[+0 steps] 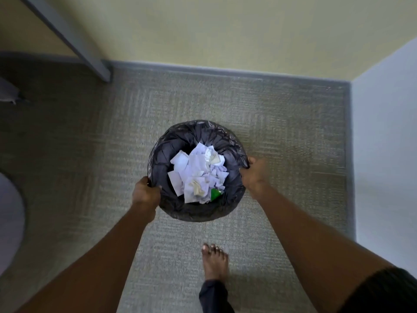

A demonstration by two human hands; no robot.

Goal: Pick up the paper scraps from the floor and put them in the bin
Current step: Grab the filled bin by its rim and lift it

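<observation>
A round bin (180,211) lined with a black plastic bag is in the middle of the view, over the grey-green carpet. Crumpled white paper scraps (196,175) fill its inside, with a small green piece (215,194) among them. My left hand (145,193) grips the bin's left rim. On the opposite side my right hand (253,175) grips the right rim. Both arms reach forward from the bottom of the view. No paper scraps show on the carpet around the bin.
A yellow wall (225,30) with a grey skirting runs behind the bin, and a white wall (388,143) stands at the right. A grey furniture leg (74,39) slants at the upper left. My bare foot (214,263) is on the carpet just behind the bin.
</observation>
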